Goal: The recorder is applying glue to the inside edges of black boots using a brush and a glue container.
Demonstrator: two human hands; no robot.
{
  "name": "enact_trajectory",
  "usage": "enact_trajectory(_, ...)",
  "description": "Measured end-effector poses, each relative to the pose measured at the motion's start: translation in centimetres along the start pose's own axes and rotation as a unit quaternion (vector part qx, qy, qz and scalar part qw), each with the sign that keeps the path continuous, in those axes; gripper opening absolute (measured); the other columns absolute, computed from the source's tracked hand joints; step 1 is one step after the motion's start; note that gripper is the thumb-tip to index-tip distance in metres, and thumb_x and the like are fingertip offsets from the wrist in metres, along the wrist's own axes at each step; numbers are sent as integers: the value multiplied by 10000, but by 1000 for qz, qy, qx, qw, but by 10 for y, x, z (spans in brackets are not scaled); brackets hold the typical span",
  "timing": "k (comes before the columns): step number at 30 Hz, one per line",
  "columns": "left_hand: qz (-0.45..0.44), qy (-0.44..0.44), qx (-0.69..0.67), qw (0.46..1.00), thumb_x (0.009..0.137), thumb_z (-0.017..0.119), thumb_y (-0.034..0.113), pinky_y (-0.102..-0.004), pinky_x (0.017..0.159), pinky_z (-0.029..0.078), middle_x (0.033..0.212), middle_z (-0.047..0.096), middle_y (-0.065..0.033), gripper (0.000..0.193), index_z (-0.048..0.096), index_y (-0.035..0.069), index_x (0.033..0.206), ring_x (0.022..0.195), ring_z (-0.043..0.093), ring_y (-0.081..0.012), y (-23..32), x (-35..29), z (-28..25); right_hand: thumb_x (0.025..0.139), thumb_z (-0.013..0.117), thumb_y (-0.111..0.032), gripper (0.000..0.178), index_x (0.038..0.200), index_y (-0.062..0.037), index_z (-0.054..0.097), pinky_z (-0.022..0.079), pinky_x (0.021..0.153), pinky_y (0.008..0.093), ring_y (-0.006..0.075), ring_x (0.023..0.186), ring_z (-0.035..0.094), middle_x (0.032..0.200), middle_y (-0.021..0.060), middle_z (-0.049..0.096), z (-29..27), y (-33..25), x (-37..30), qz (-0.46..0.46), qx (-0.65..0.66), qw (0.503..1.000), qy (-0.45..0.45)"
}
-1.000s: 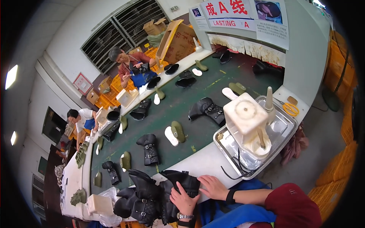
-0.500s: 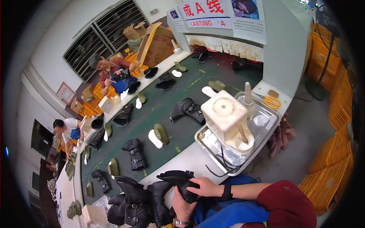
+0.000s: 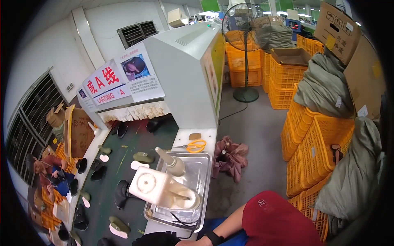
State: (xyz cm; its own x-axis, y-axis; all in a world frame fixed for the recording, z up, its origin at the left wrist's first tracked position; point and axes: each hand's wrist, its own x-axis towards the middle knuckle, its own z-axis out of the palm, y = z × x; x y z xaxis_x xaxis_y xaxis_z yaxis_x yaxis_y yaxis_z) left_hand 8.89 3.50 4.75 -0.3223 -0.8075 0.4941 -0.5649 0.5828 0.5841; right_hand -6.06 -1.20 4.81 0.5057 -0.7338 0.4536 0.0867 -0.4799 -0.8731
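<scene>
At the lower edge a sliver of my right hand (image 3: 188, 242) shows, with a dark wristband above it. Its fingers fall outside the picture. It lies beside a black boot (image 3: 156, 239) that is mostly cut off too. My left hand is out of view. Just beyond the boot, a metal tray (image 3: 207, 176) holds a white square plastic container (image 3: 147, 184) with a brush in its open spout. A white nozzle bottle (image 3: 174, 166) leans on the same tray. Orange-handled scissors (image 3: 196, 146) rest behind it, near a small tan block (image 3: 195, 136).
A dark green conveyor (image 3: 135, 172) carries black boots, green shoe forms and white insoles into a grey machine (image 3: 184, 78). A person (image 3: 51, 172) sits across it. On the right are orange crates (image 3: 308, 151), grey sacks (image 3: 324, 88), a standing fan (image 3: 246, 45) and a crumpled pink cloth (image 3: 231, 158).
My view has swung to the right, toward the crates and fan. Half a second ago both hands were on a black boot; now only part of the right shows at the bottom edge.
</scene>
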Motion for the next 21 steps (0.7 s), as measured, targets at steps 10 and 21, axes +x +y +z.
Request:
enact_trajectory(10, -75, 14, 43, 996, 570, 821, 286, -450, 833, 434, 999, 544, -206, 740, 465, -26, 1139, 907, 546, -382, 0, 13, 1, 767, 662, -330, 524, 1133, -37, 427, 448, 765, 375, 303, 908, 563, 983, 171, 562, -28, -14, 10, 69, 45, 986, -148)
enact_trajectory(21, -16, 85, 135, 987, 539, 848, 299, -443, 779, 444, 996, 545, -227, 808, 455, -47, 1154, 874, 537, -404, -11, 4, 4, 829, 584, -279, 351, 1009, 21, 564, 479, 708, 382, 318, 819, 617, 872, 215, 626, -38, -26, 14, 119, -45, 971, -202)
